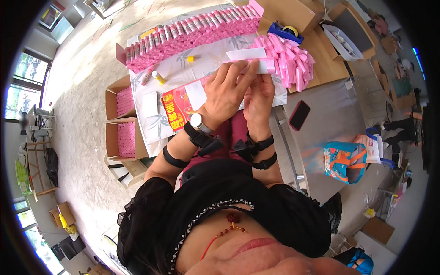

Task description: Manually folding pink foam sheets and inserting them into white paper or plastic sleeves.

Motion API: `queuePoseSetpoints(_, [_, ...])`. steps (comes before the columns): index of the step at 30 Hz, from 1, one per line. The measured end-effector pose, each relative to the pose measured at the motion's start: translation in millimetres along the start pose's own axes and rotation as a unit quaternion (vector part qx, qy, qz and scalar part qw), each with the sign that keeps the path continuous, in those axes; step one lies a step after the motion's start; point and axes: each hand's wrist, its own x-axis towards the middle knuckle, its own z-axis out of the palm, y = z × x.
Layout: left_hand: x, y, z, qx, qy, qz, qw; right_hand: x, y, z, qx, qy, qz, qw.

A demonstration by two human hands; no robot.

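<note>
A slim pink roll with a pale wrap lies across my fingertips at the table's edge. My left hand, with a watch on its wrist, presses its closed fingers onto the roll from the left. Curled beneath and beside it, the fingers of my right hand hold the same roll; they are partly hidden. Just beyond my fingers lies a white paper strip. To the right is a heap of similar pink rolls. Under my left wrist a red printed sheet carries a white paper slip.
A long pink box full of upright rolls stands at the back. Nearby are a small white bottle, a yellow cap and a blue tape dispenser. A phone lies right; cartons flank the table's left.
</note>
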Motion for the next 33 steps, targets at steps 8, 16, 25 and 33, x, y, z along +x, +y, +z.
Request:
queuePoseSetpoints(8, [6.5,3.8,-0.6,-0.023,-0.049,-0.029,0.998,0.5,-9.9,0.6,-0.029,0.016,-0.016,0.999])
queuePoseSetpoints(16, [12.1,7.6,9.4,-0.076,-0.026,-0.049,0.996,5.4,-18.8,-0.8,-0.058,0.013,-0.052,0.997])
queuePoseSetpoints(25, [18.3,17.9,12.3,-0.099,-0.006,-0.068,0.993,4.1,-30.4,-2.2,-0.094,0.06,-0.024,0.993])
queuePoseSetpoints(33, [6.1,24.6,14.3,-0.059,-0.044,-0.011,0.997,-2.6,-25.8,-8.6,-0.047,0.062,-0.006,0.997])
